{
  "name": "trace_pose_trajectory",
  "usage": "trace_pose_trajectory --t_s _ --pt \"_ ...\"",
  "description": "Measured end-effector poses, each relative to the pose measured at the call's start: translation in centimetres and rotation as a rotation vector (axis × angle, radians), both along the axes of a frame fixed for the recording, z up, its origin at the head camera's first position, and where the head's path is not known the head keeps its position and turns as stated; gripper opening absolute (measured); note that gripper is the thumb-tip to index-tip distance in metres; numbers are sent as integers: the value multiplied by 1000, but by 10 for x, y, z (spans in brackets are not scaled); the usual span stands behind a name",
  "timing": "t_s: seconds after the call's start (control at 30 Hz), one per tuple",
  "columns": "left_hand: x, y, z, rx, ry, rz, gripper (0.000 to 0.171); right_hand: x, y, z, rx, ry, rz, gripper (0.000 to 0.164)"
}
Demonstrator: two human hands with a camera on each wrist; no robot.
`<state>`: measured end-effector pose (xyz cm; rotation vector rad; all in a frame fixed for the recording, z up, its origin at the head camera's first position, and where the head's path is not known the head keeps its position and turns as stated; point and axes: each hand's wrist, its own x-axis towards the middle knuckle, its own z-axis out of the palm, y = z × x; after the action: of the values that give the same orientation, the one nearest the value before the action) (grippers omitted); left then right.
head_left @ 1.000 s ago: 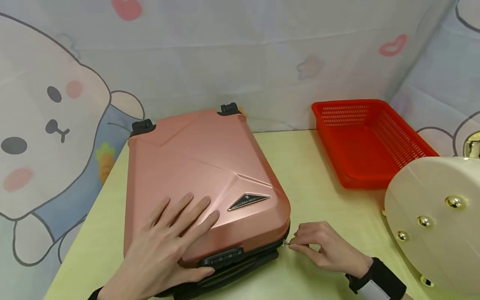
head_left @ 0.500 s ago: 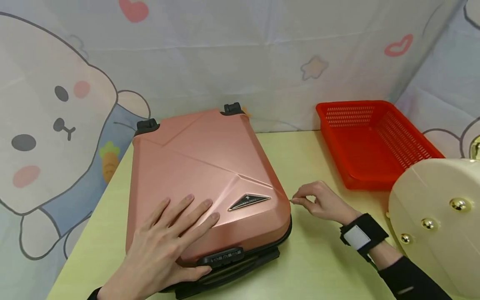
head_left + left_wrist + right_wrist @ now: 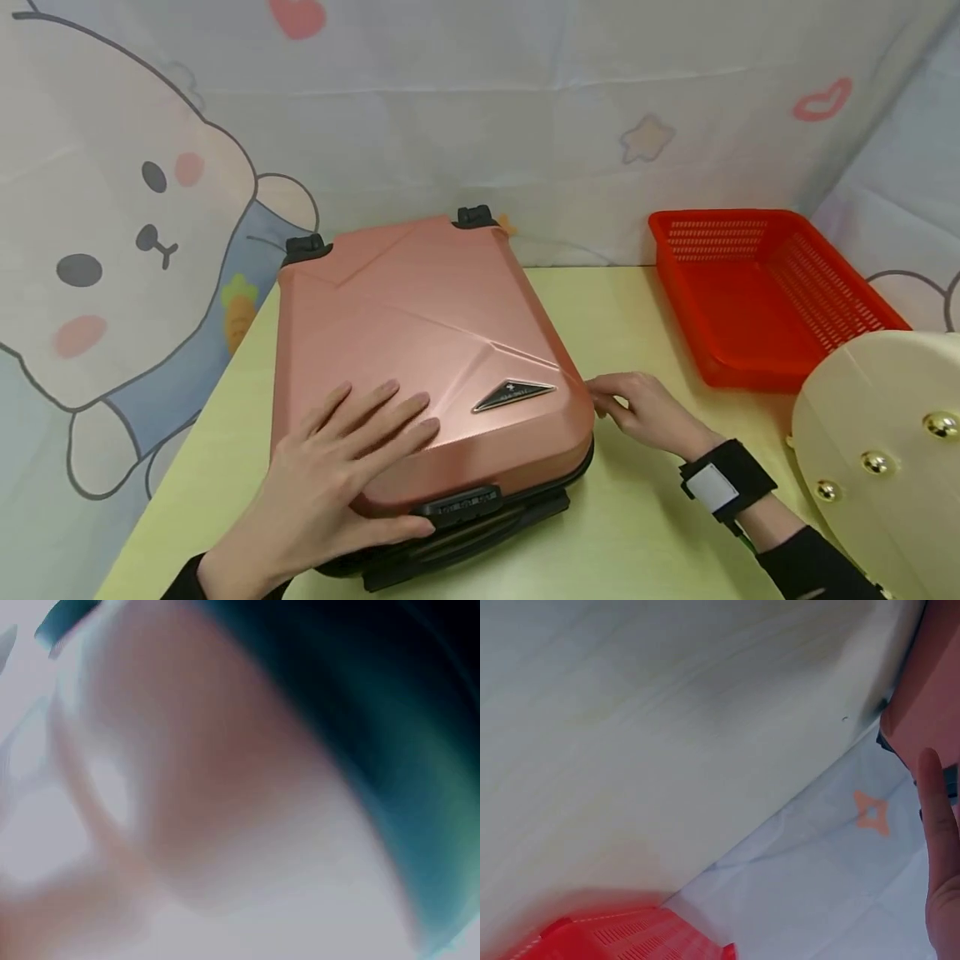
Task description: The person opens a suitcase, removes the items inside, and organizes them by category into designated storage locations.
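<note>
A pink hard-shell suitcase (image 3: 420, 333) lies flat in the head view, its combination lock (image 3: 459, 505) and black carry handle (image 3: 472, 546) facing the near side. My left hand (image 3: 337, 475) rests spread on its near left part, with the thumb by the lock. At the suitcase's right side, my right hand (image 3: 645, 412) has thumb and index finger bent together at the zipper line. Its fingertips and the zipper pull are hidden behind the shell's edge. The right wrist view shows one finger (image 3: 934, 806) against the pink shell (image 3: 930, 705). Blur fills the left wrist view.
A red plastic basket (image 3: 720, 371) stands at the back right of the pale yellow table (image 3: 600, 308). Nearer, a cream round-sided case (image 3: 877, 417) with gold studs sits on the right. A printed cloth (image 3: 525, 150) hangs behind the table.
My right hand has moved from the near right corner back along the suitcase's right side, pinching the zipper pull earlier. The left hand keeps its place on the shell. The head view has shifted slightly.
</note>
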<state>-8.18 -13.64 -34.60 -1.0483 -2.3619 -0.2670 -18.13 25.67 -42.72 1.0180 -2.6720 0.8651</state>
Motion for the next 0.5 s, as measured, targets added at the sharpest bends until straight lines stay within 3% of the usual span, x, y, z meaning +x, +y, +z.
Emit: trace_pose_trajectory --t_s 0.07,0.17,0.27,0.33,0.4,0.5 --pt "-7 -14 -1 149 -94 16 56 8 -1 0 -19 -3 -51 22" --pt "-20 -42 -5 424 -319 108 40 22 -5 3 -147 -114 -122 32" --pt "-33 -66 -12 647 -616 233 51 41 -14 12 -343 -320 -129 44" --pt "-41 -74 -17 722 -821 285 60 55 -22 18 -440 -420 -87 50" --pt "-48 -77 -23 789 -983 281 66 68 -30 21 -487 -475 -20 59" --pt "-54 -75 -29 915 -1123 196 65 80 -44 21 -478 -464 19 77"
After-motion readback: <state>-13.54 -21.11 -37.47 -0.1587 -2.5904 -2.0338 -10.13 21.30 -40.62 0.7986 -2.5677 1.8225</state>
